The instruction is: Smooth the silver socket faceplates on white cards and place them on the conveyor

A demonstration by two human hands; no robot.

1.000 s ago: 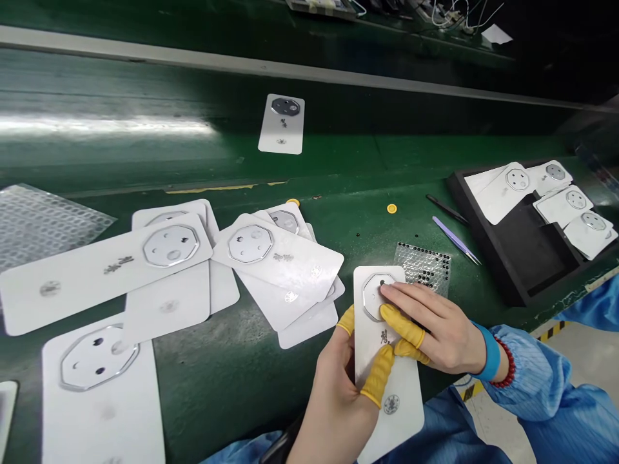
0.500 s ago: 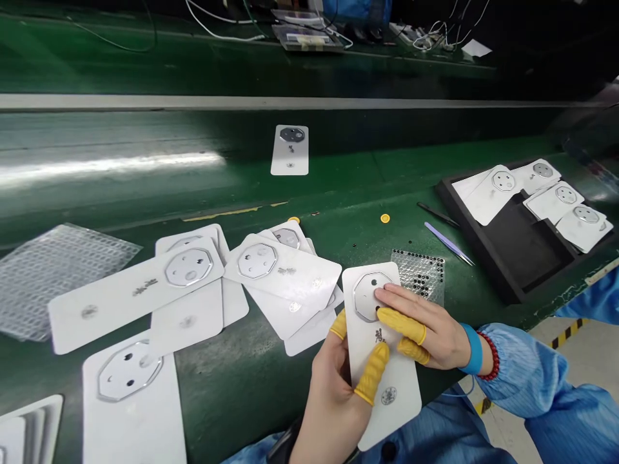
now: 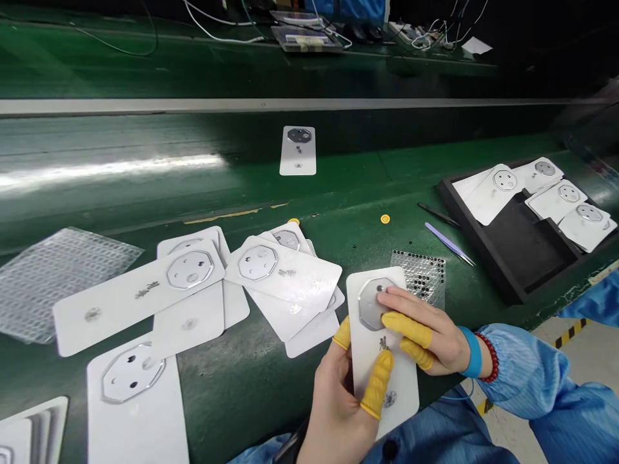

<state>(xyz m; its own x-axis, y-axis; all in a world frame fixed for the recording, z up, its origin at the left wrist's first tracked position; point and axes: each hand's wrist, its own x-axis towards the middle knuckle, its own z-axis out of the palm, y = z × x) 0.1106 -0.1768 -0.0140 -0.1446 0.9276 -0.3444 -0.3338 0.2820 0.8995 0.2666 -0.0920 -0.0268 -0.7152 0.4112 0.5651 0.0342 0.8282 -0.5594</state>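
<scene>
Beside the perforated sheet (image 3: pixel 420 274), I see the left hand (image 3: pixel 333 419) pinching a white card (image 3: pixel 401 380), right hand (image 3: pixel 435 338) fingers together, pressing its octagonal metal plate (image 3: pixel 371 304).

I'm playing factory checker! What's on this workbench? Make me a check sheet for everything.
surface: green workbench, shiny, with a grey strip along it.
job's things: white card with an octagonal silver-rimmed piece; more such cards lie overlapping nearby.
clutter: purple tweezers, black tweezers, black foam tray holding cards, dotted clear sheet, yellow dot.
fingers: left hand holds the card, wearing yellow finger cots; right hand rests its fingers on the octagonal piece.
cables: white cables at the bench's far side.
surroundings: blue sleeve, yellow-and-black floor tape.
</scene>
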